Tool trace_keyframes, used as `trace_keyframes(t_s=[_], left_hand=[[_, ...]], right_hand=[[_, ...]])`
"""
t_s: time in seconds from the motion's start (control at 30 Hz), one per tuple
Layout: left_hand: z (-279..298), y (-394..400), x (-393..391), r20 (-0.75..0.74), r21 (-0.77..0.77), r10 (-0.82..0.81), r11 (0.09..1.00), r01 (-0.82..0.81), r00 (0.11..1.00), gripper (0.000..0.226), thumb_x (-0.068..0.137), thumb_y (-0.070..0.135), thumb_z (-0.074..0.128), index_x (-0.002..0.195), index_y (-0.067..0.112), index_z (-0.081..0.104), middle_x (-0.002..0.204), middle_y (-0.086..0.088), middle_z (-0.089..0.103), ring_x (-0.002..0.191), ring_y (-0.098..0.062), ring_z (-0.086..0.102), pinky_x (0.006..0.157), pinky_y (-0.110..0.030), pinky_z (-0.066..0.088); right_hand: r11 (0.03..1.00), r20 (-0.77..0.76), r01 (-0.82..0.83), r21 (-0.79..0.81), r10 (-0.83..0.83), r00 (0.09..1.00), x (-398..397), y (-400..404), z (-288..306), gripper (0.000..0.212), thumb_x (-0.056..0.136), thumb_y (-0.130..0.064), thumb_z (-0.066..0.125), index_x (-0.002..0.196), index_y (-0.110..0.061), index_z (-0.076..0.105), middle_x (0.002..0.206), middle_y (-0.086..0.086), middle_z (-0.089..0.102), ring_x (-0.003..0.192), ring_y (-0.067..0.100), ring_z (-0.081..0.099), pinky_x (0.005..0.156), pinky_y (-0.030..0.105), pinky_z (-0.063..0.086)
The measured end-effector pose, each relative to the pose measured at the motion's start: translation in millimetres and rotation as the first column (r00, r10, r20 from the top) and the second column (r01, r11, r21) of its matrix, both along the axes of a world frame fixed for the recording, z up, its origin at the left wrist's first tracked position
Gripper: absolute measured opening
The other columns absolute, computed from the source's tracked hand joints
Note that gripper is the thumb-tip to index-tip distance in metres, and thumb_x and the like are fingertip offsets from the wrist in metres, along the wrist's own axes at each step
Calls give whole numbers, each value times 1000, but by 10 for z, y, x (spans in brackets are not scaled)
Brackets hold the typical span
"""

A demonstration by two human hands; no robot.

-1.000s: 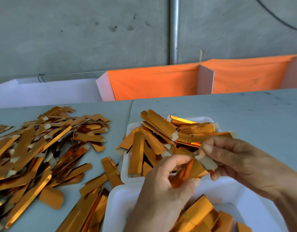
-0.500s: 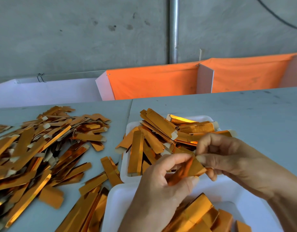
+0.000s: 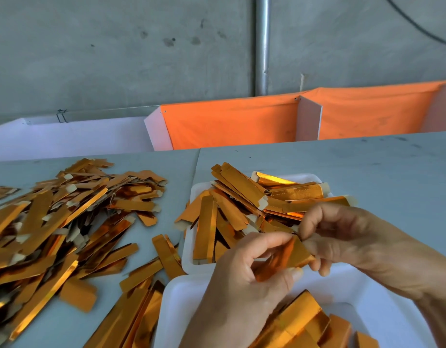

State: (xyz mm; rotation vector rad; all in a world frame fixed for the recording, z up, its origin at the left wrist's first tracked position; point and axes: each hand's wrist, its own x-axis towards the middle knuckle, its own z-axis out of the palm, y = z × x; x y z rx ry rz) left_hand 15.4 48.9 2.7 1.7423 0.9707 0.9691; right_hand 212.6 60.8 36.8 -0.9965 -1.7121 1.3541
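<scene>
Both hands work on one small gold foil carton (image 3: 287, 256) held above the near white tray (image 3: 189, 295). My left hand (image 3: 244, 290) grips its lower end between thumb and fingers. My right hand (image 3: 342, 242) pinches its upper end, fingers curled over the flap, which is hidden. The far white tray (image 3: 310, 177) holds several folded gold cartons (image 3: 242, 187). More folded cartons (image 3: 305, 325) lie in the near tray below my hands.
A big heap of flat gold carton blanks (image 3: 53, 222) covers the grey table (image 3: 367, 167) at the left. A few blanks (image 3: 141, 305) lie beside the near tray. Orange cloth bins (image 3: 229, 124) and a white bin (image 3: 66, 136) stand behind the table, under a concrete wall.
The pale end flap seen a second ago has gone under my right fingers. My hands have closed slightly together around the carton; piles and trays have not moved.
</scene>
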Motion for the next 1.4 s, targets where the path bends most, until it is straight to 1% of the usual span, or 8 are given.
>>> trace_keyframes(t_s=[0.07, 0.2, 0.3, 0.4, 0.57, 0.77, 0.9, 1.4], left_hand=[[-10, -1, 4, -30, 22, 10, 1000, -9, 1000, 37, 71, 40, 66, 105, 52, 61, 106, 22, 61, 106, 0, 57, 84, -13, 48], [-11, -2, 14, -82, 67, 30, 997, -24, 996, 38, 71, 38, 64, 108, 48, 62, 106, 26, 59, 104, 6, 56, 83, -9, 46], [-10, 1, 4, -81, 72, 32, 997, -26, 996, 37, 72, 40, 64, 108, 48, 61, 106, 27, 58, 105, 7, 54, 84, -9, 45], [-1, 8, -12, -65, 58, 32, 998, -28, 997, 33, 73, 39, 64, 103, 51, 60, 105, 27, 58, 104, 8, 54, 82, -6, 44], [12, 1, -19, -57, 71, 22, 997, -18, 998, 35, 73, 35, 66, 100, 57, 60, 104, 25, 59, 102, 6, 56, 80, -6, 44], [12, -6, -20, -57, 78, 10, 997, -6, 998, 34, 75, 31, 66, 106, 46, 63, 104, 23, 60, 100, 6, 58, 79, -6, 44], [2, -2, -21, -86, 87, 16, 996, -9, 996, 36, 75, 33, 65, 109, 44, 63, 106, 24, 60, 102, 6, 57, 80, -7, 44], [-20, 20, -59, -158, 68, 35, 997, -25, 987, 43, 74, 42, 62, 117, 47, 58, 110, 32, 54, 108, 11, 51, 84, -6, 45]], right_hand=[[1000, 58, 10, 14, -11, 998, -50, -4, -7, 8, 72, -14, 69, 74, -17, 62, 59, 6, 58, 52, 16, 54, 55, 21, 46], [999, 113, 45, 24, -47, 992, -83, -9, -27, 10, 70, -12, 61, 68, -21, 58, 57, 2, 48, 46, 13, 45, 48, 19, 39], [998, -50, -10, -63, 7, 999, -40, -3, -12, 5, 75, -15, 64, 80, -15, 67, 61, 5, 52, 50, 16, 50, 50, 20, 43], [975, -244, -106, -194, 57, 968, 31, 27, -38, 22, 79, -20, 67, 94, -4, 69, 67, 9, 56, 54, 18, 56, 51, 23, 48], [952, -302, -163, -261, 80, 950, 26, 62, -89, 36, 65, -26, 86, 93, -9, 71, 65, 5, 56, 53, 15, 58, 51, 22, 51], [948, -292, -132, -290, 44, 956, -23, 72, -85, 21, 68, -17, 84, 82, -11, 69, 61, 6, 55, 47, 14, 53, 46, 21, 48], [960, -179, -84, -268, 36, 983, -71, 59, -67, 6, 71, -11, 72, 72, -15, 67, 52, 6, 53, 43, 13, 48, 44, 19, 42], [971, -58, 0, -239, -14, 998, -47, 43, -52, 14, 82, -7, 68, 87, -2, 56, 57, 13, 57, 46, 16, 51, 46, 20, 45]])
